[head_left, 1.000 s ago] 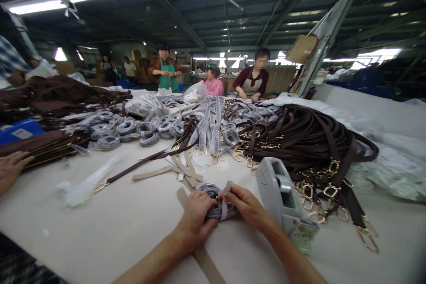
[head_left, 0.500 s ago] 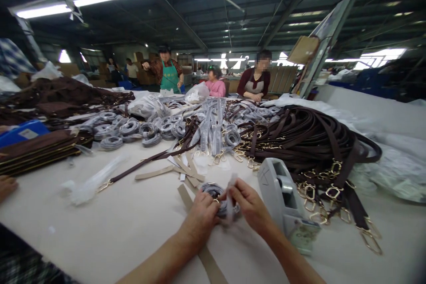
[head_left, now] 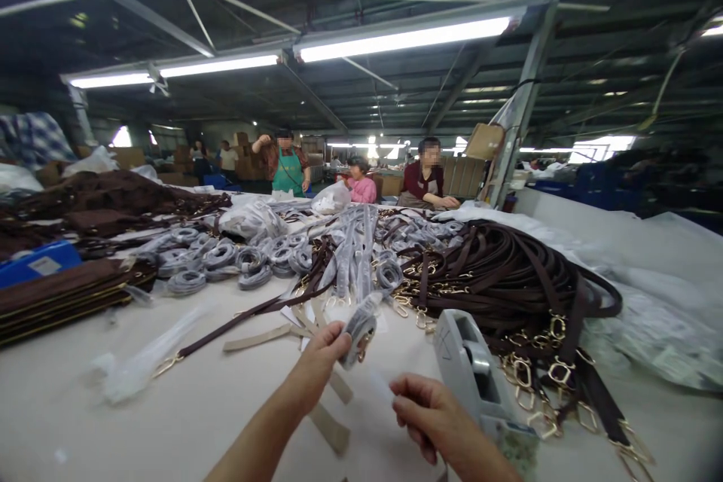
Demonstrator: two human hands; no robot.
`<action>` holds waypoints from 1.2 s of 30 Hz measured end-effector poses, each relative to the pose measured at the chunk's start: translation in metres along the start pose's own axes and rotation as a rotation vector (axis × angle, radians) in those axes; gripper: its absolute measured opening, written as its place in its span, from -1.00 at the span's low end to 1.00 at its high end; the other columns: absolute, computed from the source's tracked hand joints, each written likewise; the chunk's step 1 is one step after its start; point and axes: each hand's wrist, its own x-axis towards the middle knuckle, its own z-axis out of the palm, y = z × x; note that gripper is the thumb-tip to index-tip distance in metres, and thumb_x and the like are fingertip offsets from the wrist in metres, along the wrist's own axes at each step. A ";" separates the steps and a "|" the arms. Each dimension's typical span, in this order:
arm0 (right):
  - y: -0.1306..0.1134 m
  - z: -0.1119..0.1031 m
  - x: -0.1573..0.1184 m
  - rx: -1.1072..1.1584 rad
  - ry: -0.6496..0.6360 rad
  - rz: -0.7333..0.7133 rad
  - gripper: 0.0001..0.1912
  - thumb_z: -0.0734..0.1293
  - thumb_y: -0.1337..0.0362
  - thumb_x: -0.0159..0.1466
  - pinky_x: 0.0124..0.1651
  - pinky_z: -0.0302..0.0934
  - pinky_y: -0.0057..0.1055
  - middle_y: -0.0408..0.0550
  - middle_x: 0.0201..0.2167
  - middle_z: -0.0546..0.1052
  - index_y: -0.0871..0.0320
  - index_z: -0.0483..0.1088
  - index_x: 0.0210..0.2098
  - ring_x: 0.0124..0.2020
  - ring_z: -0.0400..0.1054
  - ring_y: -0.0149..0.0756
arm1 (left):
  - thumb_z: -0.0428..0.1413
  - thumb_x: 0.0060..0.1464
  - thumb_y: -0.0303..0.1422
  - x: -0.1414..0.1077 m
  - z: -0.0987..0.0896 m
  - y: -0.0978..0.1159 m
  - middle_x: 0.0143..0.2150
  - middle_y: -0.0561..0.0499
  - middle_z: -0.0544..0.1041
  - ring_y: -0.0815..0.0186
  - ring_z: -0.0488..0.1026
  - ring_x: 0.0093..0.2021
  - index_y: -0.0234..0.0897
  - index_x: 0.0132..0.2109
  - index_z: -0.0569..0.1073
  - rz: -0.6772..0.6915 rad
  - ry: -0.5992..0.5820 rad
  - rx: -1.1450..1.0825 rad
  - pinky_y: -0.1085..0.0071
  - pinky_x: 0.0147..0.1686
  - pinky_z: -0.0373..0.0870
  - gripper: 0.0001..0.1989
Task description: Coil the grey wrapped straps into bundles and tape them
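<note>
My left hand (head_left: 323, 361) pinches a coiled, plastic-wrapped strap (head_left: 360, 331) with gold clasps, holding it tilted up above the table. To its right, my right hand (head_left: 423, 414) has its fingers curled, and a small translucent strip (head_left: 382, 385) shows at its fingertips, blurred. The two hands are apart. Beside my right hand stands a grey tape dispenser (head_left: 460, 354). Beige strips (head_left: 329, 428) lie on the white table (head_left: 186, 422) under and behind the held coil.
A pile of dark brown straps (head_left: 508, 263) with gold clasps lies at the right. Wrapped coils (head_left: 220, 256) cover the table's far middle. Brown pouches (head_left: 73, 297) and a blue box (head_left: 39, 263) are at the left. Several people are beyond the table.
My left hand has lifted the coil off the table and tilted it up. My right hand has moved away from it, down and to the right. The camera view has tipped upward.
</note>
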 end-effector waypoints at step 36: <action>-0.022 0.041 0.030 -0.194 0.201 -0.215 -0.59 0.21 -0.09 0.14 -0.66 -0.09 -0.50 -0.21 -0.73 0.36 0.12 0.26 -0.56 -0.76 0.13 -0.48 | 0.28 -0.07 -0.06 -0.032 0.016 0.010 -0.45 0.03 0.48 0.32 0.34 -0.40 -0.36 -0.28 0.51 -0.014 0.034 -0.262 0.42 -0.30 0.20 -0.59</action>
